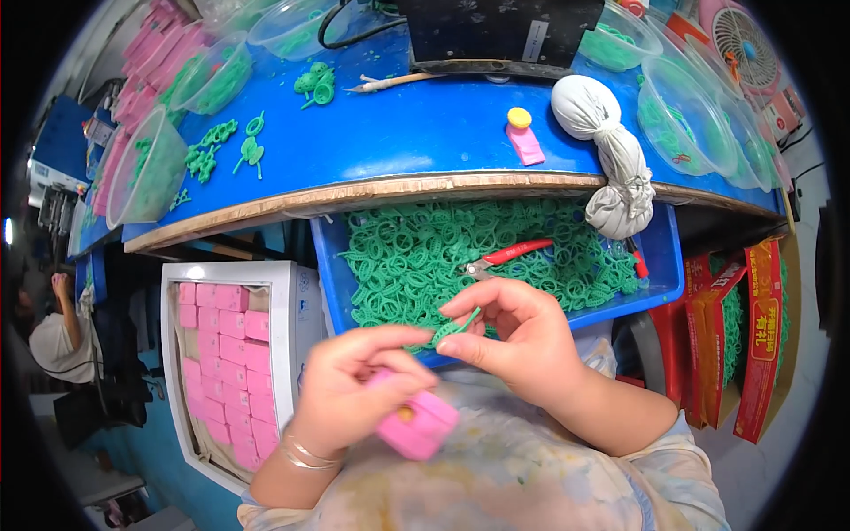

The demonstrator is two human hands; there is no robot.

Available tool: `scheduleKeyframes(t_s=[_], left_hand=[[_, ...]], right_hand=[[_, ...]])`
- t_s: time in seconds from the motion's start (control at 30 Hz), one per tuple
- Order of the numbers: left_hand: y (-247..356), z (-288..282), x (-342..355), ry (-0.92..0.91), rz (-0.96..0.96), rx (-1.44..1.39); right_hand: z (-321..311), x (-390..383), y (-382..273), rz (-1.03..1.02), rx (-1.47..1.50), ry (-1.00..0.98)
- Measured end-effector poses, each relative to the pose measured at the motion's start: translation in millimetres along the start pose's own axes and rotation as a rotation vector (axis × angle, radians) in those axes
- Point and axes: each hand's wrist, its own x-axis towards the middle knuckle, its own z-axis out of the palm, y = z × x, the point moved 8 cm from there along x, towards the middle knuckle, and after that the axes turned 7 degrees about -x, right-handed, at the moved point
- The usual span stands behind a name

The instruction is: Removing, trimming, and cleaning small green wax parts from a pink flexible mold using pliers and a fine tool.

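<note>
My left hand [359,385] is closed round a pink rubber-looking block [421,423] with a small yellow spot on it. Its index finger reaches toward a small green ring-like piece [450,329]. That piece sits between the thumb and fingers of my right hand [522,341], which pinch it. Both hands are in front of my body, over the near edge of a blue tray [670,265]. Many green ring-shaped pieces [398,257] fill the tray. On top of them lie cutters with red handles [518,251], close beyond my right fingertips.
A blue table [390,133] spans the far side, holding a tied white cloth bag [606,142], another pink block [524,144], a brush [398,81] and plastic bowls [682,124]. At left stands a white box [285,310] of pink blocks; red cartons [760,345] stand right.
</note>
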Motion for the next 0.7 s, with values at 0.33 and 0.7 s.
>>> scheduleKeyframes(t_s=[0.33,0.7], left_hand=[[6.8,5.8,6.9,0.111,0.243,0.262],[19.4,6.7,5.2,0.125,0.397,0.270]], right_hand=[[-48.7,12.2,-12.8,-0.308,-1.331,0.125],[-62.7,17.6,-11.2,-0.139,-1.227,0.013]])
